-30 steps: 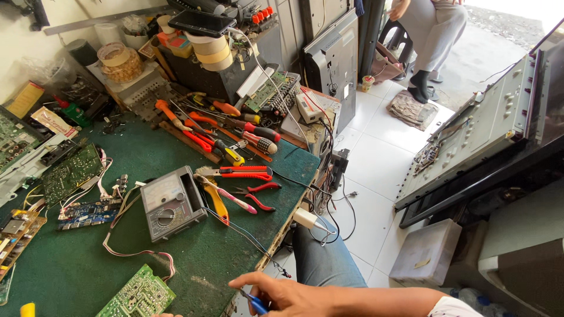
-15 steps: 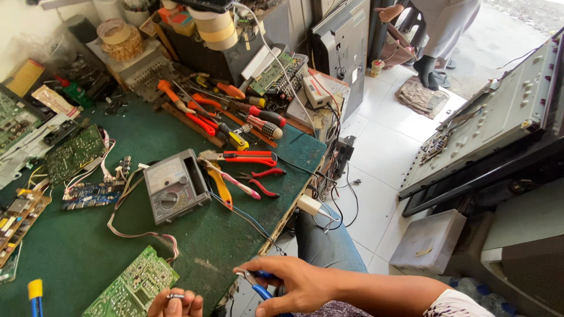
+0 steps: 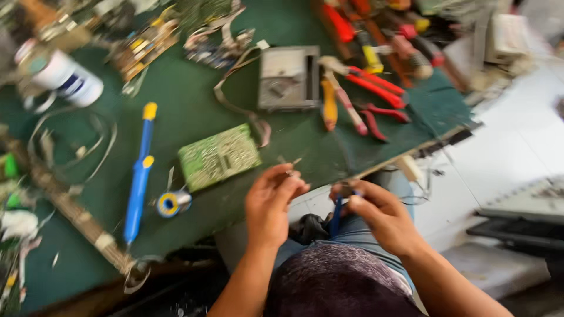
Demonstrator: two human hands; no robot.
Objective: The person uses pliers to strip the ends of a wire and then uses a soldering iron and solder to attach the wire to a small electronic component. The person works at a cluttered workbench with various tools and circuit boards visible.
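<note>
Two hands are counted, a left hand [image 3: 271, 202] and a right hand [image 3: 376, 214]. One green circuit board [image 3: 218, 156] is seen by itself, plus at least two more boards [image 3: 144, 44] further back, kinda blurry. One grey meter [image 3: 289, 78], one blue soldering iron [image 3: 140, 173], one solder spool [image 3: 172, 203] and one white can [image 3: 67, 77] are counted. Pliers [image 3: 376, 88] with red handles: at least two pairs, hard to be told apart.

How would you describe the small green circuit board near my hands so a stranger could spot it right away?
On the green workbench mat, look just ahead of the left hand, below the grey multimeter. The green circuit board lies flat there, between the blue soldering iron and the red-handled pliers. It is a lone pale green rectangle; the other boards sit far back, tangled in wires.
</note>
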